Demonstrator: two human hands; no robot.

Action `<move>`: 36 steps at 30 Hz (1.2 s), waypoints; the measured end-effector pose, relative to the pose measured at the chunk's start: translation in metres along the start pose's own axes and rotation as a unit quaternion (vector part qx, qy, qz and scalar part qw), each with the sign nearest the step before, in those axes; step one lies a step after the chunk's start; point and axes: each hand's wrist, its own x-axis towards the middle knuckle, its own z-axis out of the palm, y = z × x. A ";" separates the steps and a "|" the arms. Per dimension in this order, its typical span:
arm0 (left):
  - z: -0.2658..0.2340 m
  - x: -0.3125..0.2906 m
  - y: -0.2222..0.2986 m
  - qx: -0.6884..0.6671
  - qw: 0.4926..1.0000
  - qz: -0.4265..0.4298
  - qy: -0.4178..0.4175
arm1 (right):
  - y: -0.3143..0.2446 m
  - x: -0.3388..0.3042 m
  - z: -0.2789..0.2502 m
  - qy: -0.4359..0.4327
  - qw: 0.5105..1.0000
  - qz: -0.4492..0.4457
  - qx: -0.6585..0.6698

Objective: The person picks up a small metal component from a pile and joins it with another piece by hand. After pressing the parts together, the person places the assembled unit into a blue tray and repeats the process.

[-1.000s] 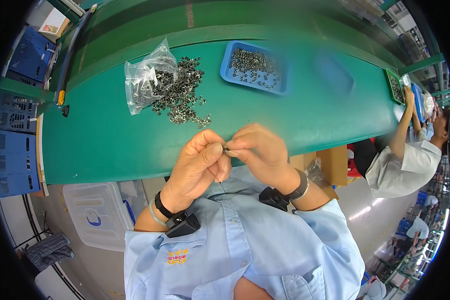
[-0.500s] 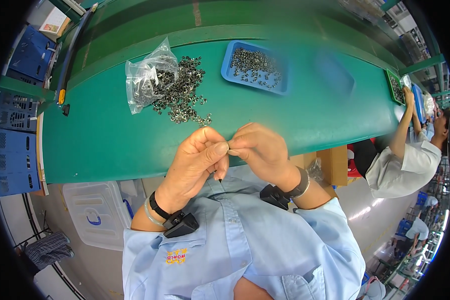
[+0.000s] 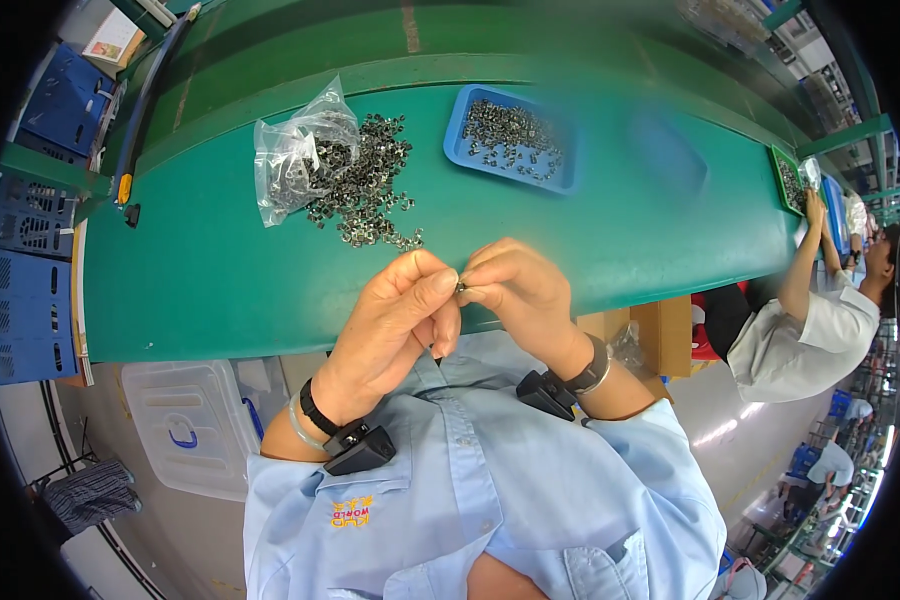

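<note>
My left hand [image 3: 402, 312] and my right hand [image 3: 522, 298] meet fingertip to fingertip just over the near edge of the green table. Between their thumbs and forefingers is a tiny dark metal part [image 3: 460, 287], mostly covered by the fingers. Both hands are closed in a pinch on it. Beyond the left hand lies a loose pile of small black and silver metal parts [image 3: 370, 180], spilling from a clear plastic bag [image 3: 275, 175]. A blue tray [image 3: 454, 140] holding more such small parts [image 3: 510, 130] sits past the right hand.
The green table [image 3: 210, 290] runs across the view. A lidded clear plastic bin [image 3: 185, 420] stands on the floor at left, near stacked blue crates [image 3: 32, 320]. A cardboard box [image 3: 662, 335] is below the table at right. A co-worker [image 3: 805, 330] handles a green tray [image 3: 788, 180] at far right.
The fingertips have parted slightly, so the tiny dark part now shows between them. Both hands stay in nearly the same place. The co-worker's arms have shifted a little.
</note>
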 end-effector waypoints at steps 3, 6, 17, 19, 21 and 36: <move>0.002 -0.001 0.002 0.007 1.000 -0.002 0.009 | 0.001 -0.001 0.001 0.001 1.000 0.006 0.009; 0.005 -0.002 0.000 0.010 1.000 0.009 0.021 | 0.001 -0.002 0.003 0.010 1.000 0.020 0.017; -0.003 -0.003 0.004 0.055 0.996 0.057 0.049 | -0.002 0.007 0.018 0.041 0.998 0.001 -0.052; -0.003 -0.001 0.008 0.054 0.995 0.055 0.061 | -0.001 0.014 0.019 0.041 0.995 -0.019 -0.086; -0.010 -0.002 0.013 0.052 0.995 0.055 0.069 | 0.000 0.031 0.008 0.044 0.988 -0.035 -0.145; -0.137 -0.044 0.054 0.012 0.984 0.107 0.143 | 0.061 0.124 0.078 -0.182 0.915 -0.009 -0.360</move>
